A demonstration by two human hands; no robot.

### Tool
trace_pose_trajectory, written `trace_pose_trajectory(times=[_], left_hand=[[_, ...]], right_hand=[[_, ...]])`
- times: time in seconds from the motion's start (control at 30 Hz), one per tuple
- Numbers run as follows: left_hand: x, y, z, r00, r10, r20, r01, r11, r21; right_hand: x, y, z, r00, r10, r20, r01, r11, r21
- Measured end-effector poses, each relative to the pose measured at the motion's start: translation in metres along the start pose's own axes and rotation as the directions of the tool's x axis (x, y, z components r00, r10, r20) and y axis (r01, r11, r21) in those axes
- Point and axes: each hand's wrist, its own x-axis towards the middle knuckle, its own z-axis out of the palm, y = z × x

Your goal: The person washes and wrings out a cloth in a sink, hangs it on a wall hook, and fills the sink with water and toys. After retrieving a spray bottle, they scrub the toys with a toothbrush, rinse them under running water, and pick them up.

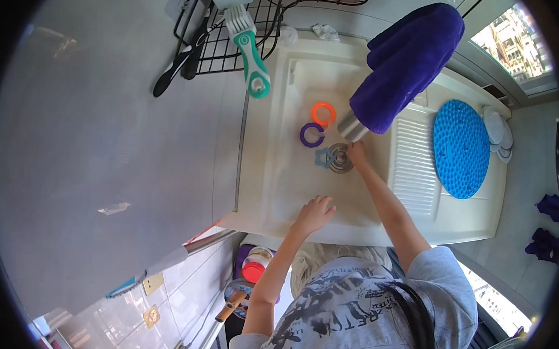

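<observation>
My right hand (357,153) is over the sink, beside the metal drain (340,159) and just under a metal cylinder (352,127) that sticks out of a purple towel (406,69). Its fingers look curled; what they hold, if anything, is hidden. Near the front of the basin, my left hand (315,215) has its fingers stretched out and holds nothing. In the white sink (299,192) lie an orange ring (314,114), a purple ring (302,136) and a light-blue star-shaped piece (320,158), the last touching the drain's left side.
A blue round bumpy mat (461,149) lies on the ribbed drainboard (411,162) at the right, with white dishes (494,127) beyond. A black wire rack (218,63) at the top left carries a green-and-white brush (249,54) and black-handled utensils (172,73).
</observation>
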Motion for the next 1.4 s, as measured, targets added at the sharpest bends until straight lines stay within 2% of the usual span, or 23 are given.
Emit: trace_pose_trajectory(times=[0.07,0.17,0.2,0.27,0.37,0.4,0.5,0.53,0.6,0.7,0.77,0.8,0.87,0.9,1.0,1.1,1.2,1.3,1.37,1.4], left_hand=[[0.013,-0.006,-0.002,0.999,0.000,0.034,0.000,1.000,0.010],[0.051,-0.020,0.006,0.999,-0.041,0.034,0.038,0.997,0.074],[0.066,-0.026,0.012,0.998,-0.062,0.025,0.060,0.993,0.103],[0.098,-0.032,0.021,0.991,-0.066,-0.114,0.081,0.988,0.130],[0.139,-0.048,0.042,0.953,-0.014,-0.302,0.099,0.958,0.270],[0.150,-0.054,0.041,0.931,0.022,-0.364,0.110,0.935,0.337],[0.162,-0.067,0.036,0.934,-0.037,-0.356,0.181,0.907,0.379],[0.162,-0.079,0.042,0.944,0.118,-0.309,0.040,0.887,0.461],[0.158,-0.109,0.047,0.899,0.398,-0.181,-0.225,0.776,0.589],[0.161,-0.133,0.022,0.826,0.560,-0.054,-0.469,0.739,0.484],[0.154,-0.125,0.030,0.863,0.362,-0.352,-0.157,0.856,0.493],[0.156,-0.123,0.032,0.832,0.254,-0.494,0.005,0.886,0.465],[0.152,-0.128,0.030,0.842,0.468,-0.269,-0.248,0.778,0.577],[0.155,-0.130,0.025,0.812,0.563,-0.152,-0.372,0.700,0.610],[0.157,-0.133,0.016,0.844,0.378,-0.380,-0.090,0.798,0.596],[0.150,-0.133,0.023,0.849,0.480,-0.220,-0.229,0.710,0.666],[0.156,-0.143,0.026,0.844,0.427,-0.324,-0.191,0.804,0.563],[0.159,-0.134,0.053,0.856,0.274,-0.439,0.049,0.801,0.596],[0.150,-0.145,0.058,0.839,0.534,-0.105,-0.293,0.605,0.741],[0.148,-0.145,0.058,0.837,0.539,-0.097,-0.297,0.595,0.747]], right_hand=[[-0.029,-0.026,-0.022,0.987,0.117,-0.110,-0.077,0.944,0.320],[-0.020,-0.011,-0.017,0.954,0.298,-0.025,-0.256,0.856,0.449],[-0.021,-0.013,-0.022,0.971,0.240,0.010,-0.220,0.869,0.443],[-0.032,-0.026,-0.035,0.989,0.123,0.079,-0.146,0.888,0.437],[-0.031,-0.006,-0.009,0.961,0.258,-0.105,-0.128,0.745,0.655],[-0.032,-0.003,-0.007,0.956,0.269,-0.116,-0.123,0.727,0.675],[-0.034,-0.004,-0.011,0.954,0.292,-0.067,-0.174,0.722,0.670],[-0.035,-0.005,-0.012,0.955,0.294,-0.036,-0.203,0.739,0.643],[-0.037,-0.007,-0.017,0.954,0.299,0.012,-0.246,0.762,0.599],[-0.043,-0.010,-0.024,0.948,0.315,0.046,-0.285,0.778,0.560],[-0.045,-0.010,-0.025,0.946,0.319,0.060,-0.299,0.785,0.542],[-0.044,-0.010,-0.025,0.945,0.322,0.061,-0.304,0.789,0.534],[-0.051,-0.012,-0.025,0.941,0.330,0.078,-0.320,0.788,0.525],[-0.051,-0.014,-0.025,0.939,0.334,0.080,-0.325,0.790,0.520],[-0.051,-0.018,-0.024,0.936,0.342,0.084,-0.335,0.791,0.511],[-0.053,-0.020,-0.021,0.930,0.358,0.088,-0.351,0.789,0.504],[-0.055,-0.019,-0.021,0.924,0.371,0.097,-0.369,0.790,0.489],[-0.064,-0.023,-0.031,0.921,0.363,0.144,-0.388,0.808,0.443],[-0.071,-0.023,-0.041,0.914,0.343,0.218,-0.403,0.831,0.382],[-0.070,-0.025,-0.048,0.899,0.381,0.214,-0.437,0.812,0.388]])
